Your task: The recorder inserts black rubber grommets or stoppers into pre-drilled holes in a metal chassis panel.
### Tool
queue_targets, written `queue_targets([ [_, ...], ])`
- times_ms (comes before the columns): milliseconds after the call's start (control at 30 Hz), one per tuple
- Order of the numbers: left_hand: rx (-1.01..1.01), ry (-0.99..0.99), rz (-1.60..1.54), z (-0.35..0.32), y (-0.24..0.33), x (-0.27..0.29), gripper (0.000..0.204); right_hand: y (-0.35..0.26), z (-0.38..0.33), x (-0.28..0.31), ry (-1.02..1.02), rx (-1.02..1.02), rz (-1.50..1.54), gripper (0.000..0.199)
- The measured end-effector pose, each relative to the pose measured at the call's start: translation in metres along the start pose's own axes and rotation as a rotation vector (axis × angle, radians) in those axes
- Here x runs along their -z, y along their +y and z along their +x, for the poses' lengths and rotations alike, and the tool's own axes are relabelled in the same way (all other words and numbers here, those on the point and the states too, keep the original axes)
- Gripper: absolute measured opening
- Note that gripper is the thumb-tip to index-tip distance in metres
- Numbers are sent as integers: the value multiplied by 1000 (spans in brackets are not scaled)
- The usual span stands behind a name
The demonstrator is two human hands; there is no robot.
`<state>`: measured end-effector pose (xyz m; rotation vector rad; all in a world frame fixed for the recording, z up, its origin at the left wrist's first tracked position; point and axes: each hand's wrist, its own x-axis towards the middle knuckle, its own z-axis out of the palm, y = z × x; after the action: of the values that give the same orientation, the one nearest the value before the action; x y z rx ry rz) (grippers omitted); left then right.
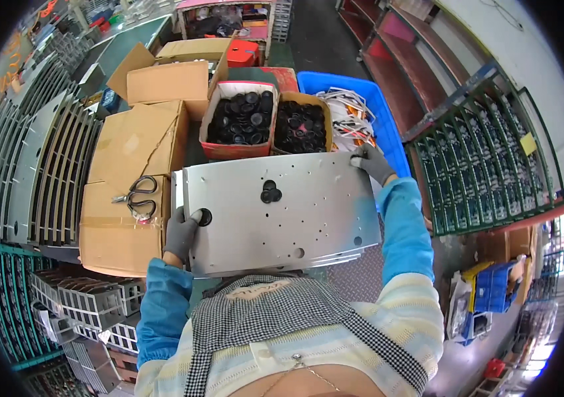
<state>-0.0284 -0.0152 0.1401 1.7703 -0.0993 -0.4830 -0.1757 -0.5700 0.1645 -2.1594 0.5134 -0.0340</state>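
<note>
A flat grey metal panel [282, 228] with many small holes lies in front of me, on top of a stack of similar panels whose edges show at the left and lower right. My left hand [181, 235], in a grey glove, is closed on the panel's left edge, thumb on top beside a black round disc [205, 217]. At the far right corner, my right hand [373, 164], also gloved, is closed over the edge; its fingertips are partly hidden. A small cluster of black round discs [271, 192] sits near the panel's upper middle.
Beyond the panel stand two open boxes of black discs, a white-and-red box [206, 140] and a cardboard box [328, 126]. A blue crate [388, 109] is right of them. Scissors [141, 197] lie on cardboard boxes [123, 231] at left. Green racks [487, 165] flank the right.
</note>
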Motion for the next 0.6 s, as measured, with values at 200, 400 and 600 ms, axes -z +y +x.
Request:
queue_targets([
  [200, 30, 43, -1, -5, 6, -3, 37, -1, 26, 36, -246, -108, 274, 26],
  [400, 57, 54, 20, -20, 23, -7, 36, -31, 53, 49, -455, -322, 23, 37],
  [600, -95, 75, 55, -2, 3, -6, 40, -22, 71, 37, -323, 0, -578, 39],
])
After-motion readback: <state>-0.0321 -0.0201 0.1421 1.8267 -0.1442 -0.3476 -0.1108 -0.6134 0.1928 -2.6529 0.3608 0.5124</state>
